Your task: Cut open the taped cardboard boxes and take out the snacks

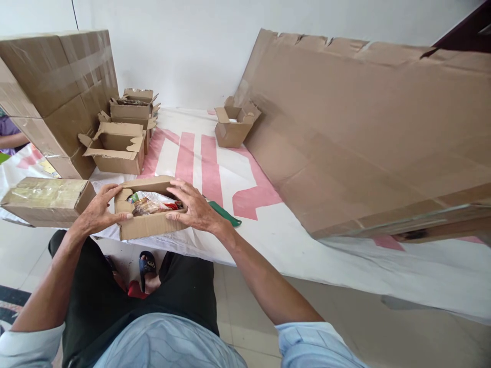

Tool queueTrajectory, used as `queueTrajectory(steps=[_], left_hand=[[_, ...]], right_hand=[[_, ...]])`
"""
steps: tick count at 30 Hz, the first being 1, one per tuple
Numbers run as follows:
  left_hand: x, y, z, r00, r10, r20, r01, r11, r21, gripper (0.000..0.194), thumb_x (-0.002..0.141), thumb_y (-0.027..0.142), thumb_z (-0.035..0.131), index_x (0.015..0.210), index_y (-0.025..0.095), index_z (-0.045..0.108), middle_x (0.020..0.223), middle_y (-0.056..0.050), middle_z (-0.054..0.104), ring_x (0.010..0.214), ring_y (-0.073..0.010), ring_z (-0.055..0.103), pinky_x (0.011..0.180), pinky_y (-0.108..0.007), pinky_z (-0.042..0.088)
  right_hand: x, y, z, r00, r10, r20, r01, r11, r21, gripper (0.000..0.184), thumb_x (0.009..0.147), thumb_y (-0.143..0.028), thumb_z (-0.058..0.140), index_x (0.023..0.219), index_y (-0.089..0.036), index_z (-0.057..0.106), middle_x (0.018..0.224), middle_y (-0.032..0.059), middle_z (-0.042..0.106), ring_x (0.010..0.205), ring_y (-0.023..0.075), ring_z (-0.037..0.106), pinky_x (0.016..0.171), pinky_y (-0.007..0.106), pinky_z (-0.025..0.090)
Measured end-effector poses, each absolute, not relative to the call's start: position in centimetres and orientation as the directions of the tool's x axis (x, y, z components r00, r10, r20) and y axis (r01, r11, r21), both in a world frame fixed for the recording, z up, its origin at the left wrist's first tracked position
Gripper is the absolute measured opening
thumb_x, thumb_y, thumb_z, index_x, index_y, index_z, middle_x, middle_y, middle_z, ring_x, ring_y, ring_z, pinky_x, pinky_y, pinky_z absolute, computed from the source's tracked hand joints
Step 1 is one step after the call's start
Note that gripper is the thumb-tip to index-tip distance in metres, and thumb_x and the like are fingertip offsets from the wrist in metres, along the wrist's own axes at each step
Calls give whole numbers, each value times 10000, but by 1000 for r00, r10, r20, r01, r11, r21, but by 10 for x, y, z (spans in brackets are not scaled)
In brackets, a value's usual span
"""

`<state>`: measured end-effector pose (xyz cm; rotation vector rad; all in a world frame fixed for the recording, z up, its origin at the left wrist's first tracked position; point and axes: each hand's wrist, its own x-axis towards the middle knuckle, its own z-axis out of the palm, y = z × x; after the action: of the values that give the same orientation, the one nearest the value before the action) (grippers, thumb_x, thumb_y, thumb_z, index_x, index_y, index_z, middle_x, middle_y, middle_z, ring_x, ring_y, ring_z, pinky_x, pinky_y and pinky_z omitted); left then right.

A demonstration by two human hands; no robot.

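A small open cardboard box [153, 227] lies at the table's front edge, with plastic-wrapped packets [151, 203] inside it. My left hand [100, 210] grips the box's left end, thumb on the front wall and fingers at the back corner. Across the right end, my right hand [195, 207] is closed on the box with its thumb by the front rim and its fingers over the back wall. Part of the packets is hidden under that hand. Just right of it lies a flat green object [225, 213], whose kind I cannot make out.
Several open boxes [115, 158] stand behind on the left, beside a stack of taped cartons [57, 76]. A closed taped box [48, 199] sits left. Another open box [232, 133] touches a large leaning cardboard sheet [364, 138]. Another person's arm [13, 140] shows far left.
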<state>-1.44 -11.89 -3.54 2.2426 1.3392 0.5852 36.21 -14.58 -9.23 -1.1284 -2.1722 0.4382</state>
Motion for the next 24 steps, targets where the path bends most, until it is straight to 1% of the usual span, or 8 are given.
queueTrajectory(steps=[2, 4, 6, 8, 11, 14, 19, 24], left_hand=[[-10, -122, -35, 417, 894, 162, 707, -432, 560, 915, 880, 846, 852, 1575, 263, 737, 1656, -160, 622, 1509, -442, 651, 1253, -617, 615], [-5, -126, -35, 389, 894, 220, 733, -446, 514, 753, 911, 782, 858, 1453, 265, 780, 1578, -141, 661, 1426, -407, 697, 1248, -605, 615], [0, -132, -34, 362, 889, 282, 766, -456, 454, 597, 931, 699, 874, 1329, 261, 796, 1483, -122, 685, 1347, -374, 726, 1247, -581, 613], [6, -139, -33, 354, 875, 330, 784, -470, 405, 483, 943, 621, 888, 1249, 261, 790, 1423, -109, 688, 1295, -355, 738, 1227, -551, 621], [12, -148, -30, 380, 855, 354, 787, -499, 362, 422, 934, 556, 922, 1216, 274, 784, 1428, -103, 686, 1280, -348, 732, 1179, -531, 641], [13, -150, -28, 428, 845, 320, 781, -524, 340, 366, 935, 514, 936, 1182, 279, 802, 1409, -101, 703, 1329, -364, 701, 1189, -562, 632], [8, -148, -25, 466, 835, 294, 752, -549, 365, 239, 978, 440, 872, 1140, 268, 834, 1366, -109, 738, 1352, -384, 696, 1236, -604, 596], [5, -146, -23, 477, 821, 313, 730, -568, 380, 139, 1015, 385, 794, 1064, 263, 841, 1320, -100, 791, 1277, -349, 727, 1194, -549, 604]], right_hand=[[354, -154, -94, -422, 804, 419, 622, 593, -511, 737, 1068, -682, 814, 1650, -238, 727, 1753, 211, 622, 1694, 459, 523, 1423, 729, 435], [348, -161, -94, -408, 796, 447, 637, 599, -486, 646, 1078, -626, 813, 1592, -236, 765, 1660, 201, 684, 1612, 446, 594, 1390, 705, 479], [342, -168, -95, -396, 792, 465, 643, 601, -475, 560, 1078, -582, 820, 1526, -247, 799, 1555, 186, 730, 1511, 432, 652, 1340, 682, 525], [339, -172, -96, -383, 792, 475, 646, 597, -476, 473, 1079, -546, 822, 1456, -259, 827, 1468, 172, 753, 1426, 417, 682, 1285, 663, 556], [336, -176, -99, -352, 798, 488, 647, 585, -489, 364, 1095, -496, 799, 1376, -268, 845, 1395, 158, 762, 1344, 397, 695, 1224, 638, 579], [334, -177, -101, -336, 799, 499, 649, 580, -492, 327, 1108, -477, 782, 1344, -259, 846, 1363, 158, 762, 1300, 386, 697, 1195, 618, 585], [331, -175, -103, -325, 806, 494, 657, 569, -495, 307, 1110, -474, 788, 1331, -269, 845, 1358, 149, 755, 1288, 381, 695, 1190, 602, 584], [325, -177, -104, -304, 799, 520, 661, 569, -489, 308, 1099, -455, 806, 1323, -248, 848, 1336, 156, 757, 1285, 382, 693, 1183, 604, 584]])
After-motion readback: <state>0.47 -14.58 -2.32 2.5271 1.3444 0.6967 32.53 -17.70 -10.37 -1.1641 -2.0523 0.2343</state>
